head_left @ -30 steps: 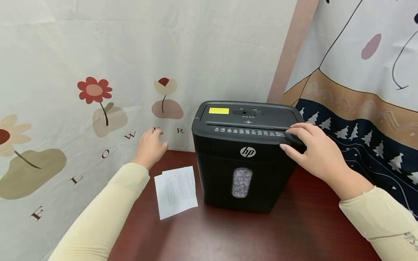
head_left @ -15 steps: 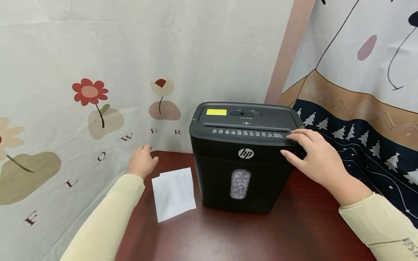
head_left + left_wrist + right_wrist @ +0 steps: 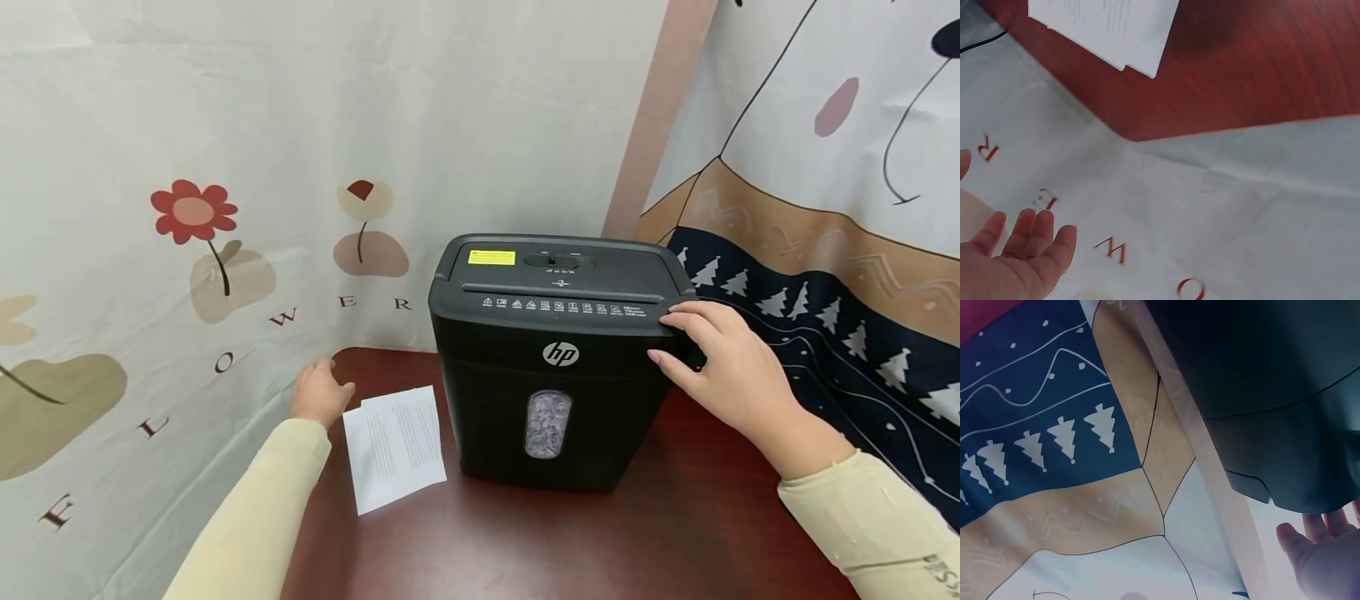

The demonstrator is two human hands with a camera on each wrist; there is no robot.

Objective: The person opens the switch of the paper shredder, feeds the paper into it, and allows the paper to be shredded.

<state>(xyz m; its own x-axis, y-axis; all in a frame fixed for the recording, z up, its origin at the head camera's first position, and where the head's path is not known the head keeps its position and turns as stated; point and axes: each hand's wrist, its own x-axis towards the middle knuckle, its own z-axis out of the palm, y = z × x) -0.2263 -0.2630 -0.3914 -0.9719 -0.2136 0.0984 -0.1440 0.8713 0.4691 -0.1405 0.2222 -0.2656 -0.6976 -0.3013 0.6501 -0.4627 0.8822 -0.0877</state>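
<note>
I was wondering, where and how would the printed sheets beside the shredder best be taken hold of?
Probably by the left edge of the printed sheets, in a light pinch, with the left hand coming from the left. They lie flat and overlapping on the table, that edge lies nearest the hand, and the shredder stands close on their right.

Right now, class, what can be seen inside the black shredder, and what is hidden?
The shredder has a front window showing pale shreds, apparently paper. Everything else inside, including how far they extend beyond the window, is covered by the black casing.
</note>
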